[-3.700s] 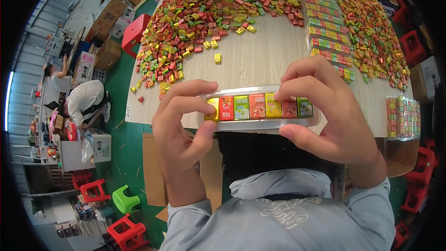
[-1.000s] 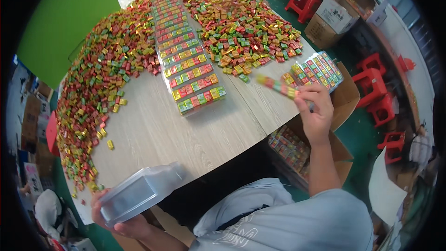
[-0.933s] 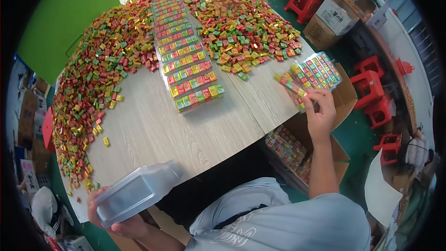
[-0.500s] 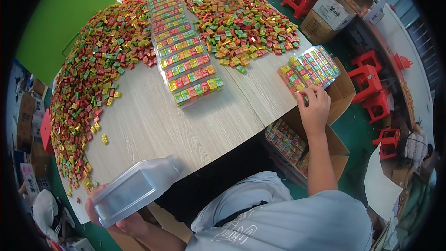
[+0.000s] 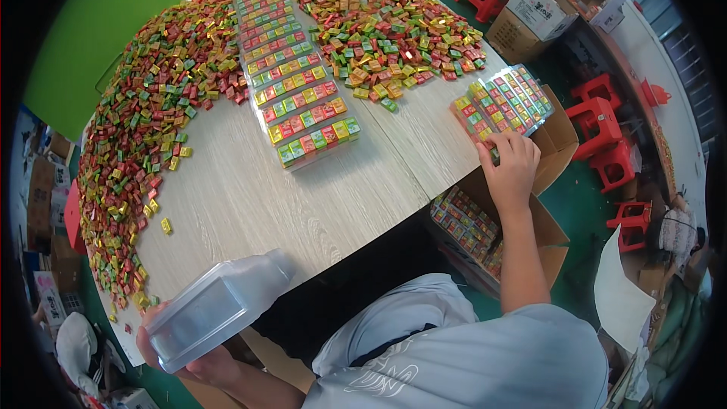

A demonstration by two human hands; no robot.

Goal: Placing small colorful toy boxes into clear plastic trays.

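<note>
My left hand (image 5: 204, 360) is closed around clear empty plastic trays (image 5: 201, 318), nested together and tilted over the table's near left edge. At the right edge, my right hand (image 5: 511, 167) has its thumb and fingers closed on the near end of a filled tray (image 5: 507, 106) of small red, yellow and green boxes. The fingers partly hide that end. A long overlapping row of similar filled trays (image 5: 303, 117) runs away from me along the middle of the table.
Loose small boxes (image 5: 151, 98) are heaped along the table's left and far sides, with another heap (image 5: 394, 38) right of the row. Below the right edge stands an open carton (image 5: 556, 151) holding filled trays (image 5: 466, 220). Red stools (image 5: 594, 125) and a stacked carton (image 5: 522, 23) stand beyond.
My right hand has shifted slightly, its fingers curling more over the filled tray's near end. The view has moved a little. My left hand keeps holding the empty trays.
</note>
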